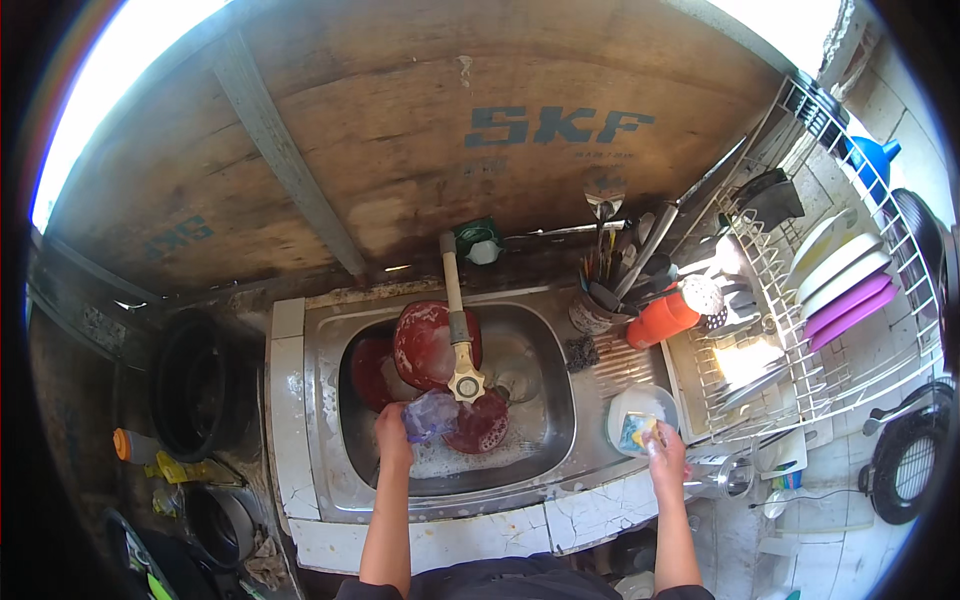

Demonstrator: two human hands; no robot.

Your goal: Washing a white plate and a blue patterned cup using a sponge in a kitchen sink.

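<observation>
In the head view, my left hand (394,433) grips a translucent purple plastic cup or container (431,416) over the left part of the steel sink (571,420). Red dishes (427,345) lie in the basin, and a smaller red bowl (480,424) with suds sits just right of the purple piece. The faucet (466,379) with its star-shaped knob hangs over them. On the right, my right hand (664,450) holds a yellow and blue-green sponge (640,429) over a round whitish plastic tub (652,401) on the drainboard.
Behind the tub stand an orange bottle (664,319), a dark scouring pad (581,352) and a utensil holder (592,311). A wire dish rack (795,375) with plates (840,262) occupies the right. Clear glassware (731,476) is beside my right hand. A black bucket (191,382) stands left.
</observation>
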